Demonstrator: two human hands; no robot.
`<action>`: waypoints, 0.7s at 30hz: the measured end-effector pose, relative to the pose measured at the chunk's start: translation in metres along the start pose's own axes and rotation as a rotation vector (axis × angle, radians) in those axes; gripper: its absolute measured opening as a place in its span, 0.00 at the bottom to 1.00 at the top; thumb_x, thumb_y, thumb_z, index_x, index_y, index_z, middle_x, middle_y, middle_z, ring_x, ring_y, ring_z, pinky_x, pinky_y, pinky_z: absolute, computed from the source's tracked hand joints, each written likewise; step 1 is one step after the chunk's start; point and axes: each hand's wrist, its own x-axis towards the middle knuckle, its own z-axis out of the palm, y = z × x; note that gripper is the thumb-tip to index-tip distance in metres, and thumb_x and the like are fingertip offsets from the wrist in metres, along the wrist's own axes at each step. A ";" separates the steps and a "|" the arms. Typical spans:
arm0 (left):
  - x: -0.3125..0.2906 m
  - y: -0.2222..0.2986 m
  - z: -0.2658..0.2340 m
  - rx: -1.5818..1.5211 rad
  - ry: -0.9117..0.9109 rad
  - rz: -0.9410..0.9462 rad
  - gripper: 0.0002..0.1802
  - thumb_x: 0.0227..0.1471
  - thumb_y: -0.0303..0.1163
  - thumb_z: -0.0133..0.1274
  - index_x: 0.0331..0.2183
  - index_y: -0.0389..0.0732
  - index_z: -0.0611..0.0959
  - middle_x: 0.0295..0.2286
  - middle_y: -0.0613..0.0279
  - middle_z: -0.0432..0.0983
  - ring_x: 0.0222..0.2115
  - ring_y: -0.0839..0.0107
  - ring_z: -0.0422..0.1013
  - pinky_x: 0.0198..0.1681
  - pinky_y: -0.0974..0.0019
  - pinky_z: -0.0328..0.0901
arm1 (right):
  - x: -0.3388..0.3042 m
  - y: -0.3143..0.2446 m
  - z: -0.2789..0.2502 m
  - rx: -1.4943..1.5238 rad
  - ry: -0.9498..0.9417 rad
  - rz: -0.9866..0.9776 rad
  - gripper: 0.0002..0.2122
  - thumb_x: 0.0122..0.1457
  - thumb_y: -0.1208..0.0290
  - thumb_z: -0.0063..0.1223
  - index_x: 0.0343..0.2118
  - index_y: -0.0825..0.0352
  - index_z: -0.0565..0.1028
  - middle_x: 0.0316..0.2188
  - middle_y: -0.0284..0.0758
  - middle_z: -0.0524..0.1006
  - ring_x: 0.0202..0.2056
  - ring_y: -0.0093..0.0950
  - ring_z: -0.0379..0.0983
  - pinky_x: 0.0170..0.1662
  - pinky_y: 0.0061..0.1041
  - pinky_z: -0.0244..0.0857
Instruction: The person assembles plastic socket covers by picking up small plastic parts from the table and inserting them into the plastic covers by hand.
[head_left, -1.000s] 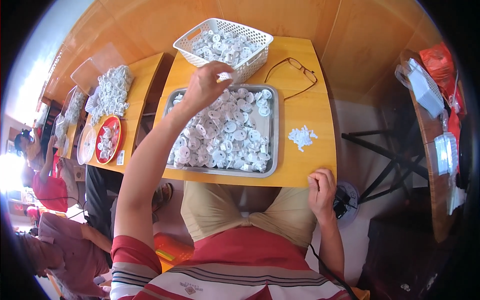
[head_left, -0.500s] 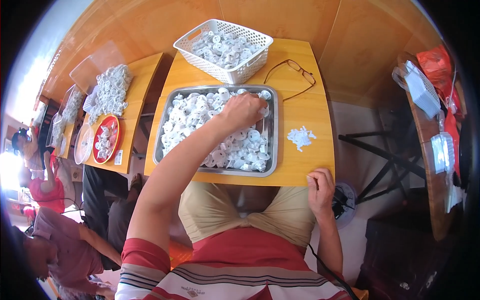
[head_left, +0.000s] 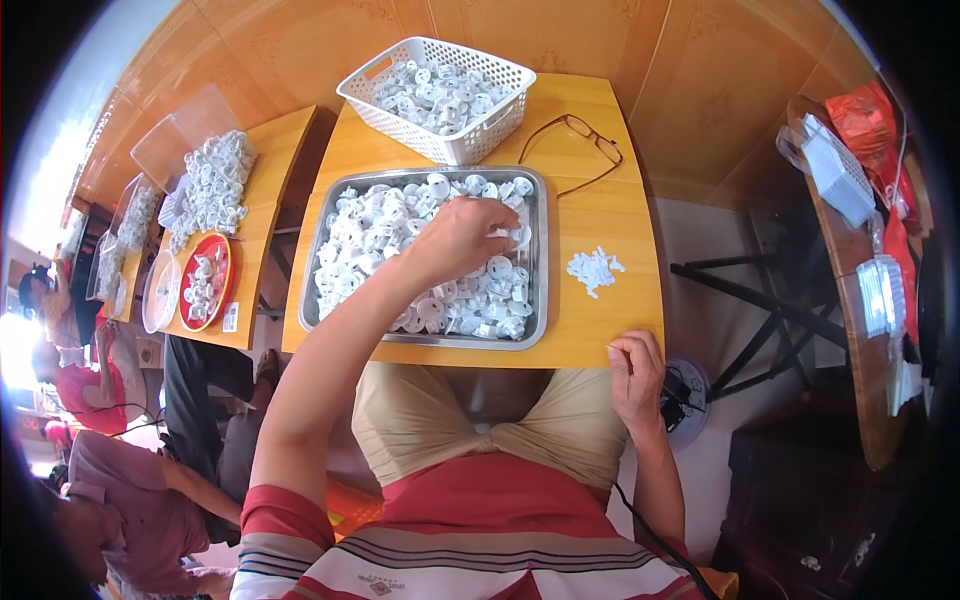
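A shallow metal tray (head_left: pixel 540 285) on the wooden table holds a heap of small white plastic parts (head_left: pixel 365 235). My left hand (head_left: pixel 468 235) reaches over the right half of that heap. Its fingers are spread a little apart, the tips down among the parts, and I see nothing gripped between them. At the table's near right corner, my right hand (head_left: pixel 637 375) rests with its fingers curled in toward the thumb. What they hold, if anything, is hidden. A small pile of tiny white pieces (head_left: pixel 595 270) lies right of the tray.
Behind the tray stands a white perforated basket (head_left: pixel 450 150) of similar parts, beside brown-framed glasses (head_left: pixel 590 135). On the left table are a red bowl (head_left: pixel 225 290) and another heap of parts (head_left: pixel 212 180). A side table (head_left: pixel 865 370) stands right. A co-worker (head_left: pixel 130 500) sits left.
My left hand has drawn slightly back to the left over the tray, and its fingers have spread apart. My right hand stays at the table corner. The whole view has shifted slightly.
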 end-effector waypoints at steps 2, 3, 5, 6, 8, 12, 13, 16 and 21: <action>-0.009 0.003 0.001 -0.141 -0.007 -0.090 0.10 0.45 0.26 0.63 0.34 0.35 0.84 0.34 0.53 0.81 0.33 0.60 0.79 0.39 0.61 0.73 | 0.000 0.000 0.000 0.000 0.001 0.003 0.04 0.55 0.79 0.56 0.31 0.70 0.72 0.30 0.42 0.73 0.34 0.43 0.71 0.39 0.37 0.66; -0.013 0.002 0.002 -0.344 -0.016 -0.161 0.09 0.47 0.24 0.63 0.34 0.34 0.84 0.34 0.55 0.81 0.34 0.65 0.79 0.40 0.65 0.73 | 0.000 0.000 0.000 -0.002 -0.001 0.002 0.04 0.55 0.79 0.56 0.31 0.70 0.72 0.30 0.42 0.73 0.34 0.43 0.71 0.39 0.37 0.66; -0.022 0.005 0.002 -0.552 -0.025 -0.231 0.08 0.49 0.22 0.62 0.35 0.33 0.83 0.34 0.58 0.82 0.35 0.71 0.79 0.40 0.69 0.73 | 0.000 0.000 0.000 0.008 -0.003 0.024 0.04 0.55 0.80 0.56 0.31 0.70 0.72 0.30 0.42 0.73 0.34 0.42 0.71 0.38 0.36 0.66; -0.027 0.009 0.000 -0.707 -0.017 -0.246 0.08 0.51 0.21 0.61 0.36 0.33 0.82 0.33 0.60 0.81 0.36 0.72 0.78 0.41 0.69 0.73 | 0.000 0.000 0.000 0.003 -0.006 0.025 0.04 0.55 0.80 0.56 0.31 0.70 0.72 0.30 0.42 0.73 0.34 0.42 0.71 0.38 0.36 0.66; -0.038 0.012 0.000 -0.867 -0.008 -0.259 0.08 0.53 0.20 0.59 0.38 0.33 0.82 0.33 0.62 0.81 0.37 0.73 0.78 0.41 0.70 0.73 | 0.001 -0.001 0.000 0.050 -0.011 0.049 0.03 0.56 0.79 0.55 0.31 0.70 0.72 0.30 0.43 0.73 0.34 0.42 0.71 0.38 0.35 0.66; -0.062 0.027 0.008 -1.374 0.048 -0.303 0.14 0.55 0.21 0.57 0.45 0.36 0.78 0.43 0.52 0.78 0.42 0.67 0.77 0.45 0.67 0.75 | 0.003 -0.005 -0.001 0.076 -0.030 0.103 0.03 0.57 0.79 0.54 0.31 0.71 0.72 0.30 0.43 0.73 0.32 0.40 0.72 0.37 0.33 0.66; -0.066 0.030 0.010 -1.502 0.055 -0.307 0.13 0.57 0.22 0.56 0.45 0.37 0.79 0.44 0.53 0.77 0.42 0.67 0.77 0.46 0.67 0.75 | 0.005 -0.008 -0.002 0.102 -0.026 0.121 0.03 0.58 0.79 0.54 0.31 0.71 0.72 0.30 0.43 0.73 0.32 0.40 0.72 0.37 0.32 0.66; -0.082 0.032 0.019 -1.687 0.048 -0.301 0.12 0.59 0.26 0.54 0.46 0.38 0.79 0.47 0.51 0.76 0.42 0.67 0.77 0.47 0.66 0.75 | 0.013 -0.017 0.000 0.152 -0.031 0.119 0.03 0.59 0.78 0.53 0.32 0.72 0.72 0.29 0.42 0.72 0.31 0.38 0.72 0.36 0.29 0.66; -0.098 0.040 0.039 -1.939 0.023 -0.276 0.15 0.62 0.28 0.51 0.50 0.39 0.77 0.47 0.48 0.75 0.41 0.67 0.77 0.47 0.66 0.74 | 0.029 -0.036 0.005 0.187 -0.043 0.044 0.03 0.59 0.78 0.54 0.32 0.72 0.72 0.29 0.42 0.72 0.31 0.37 0.72 0.36 0.28 0.66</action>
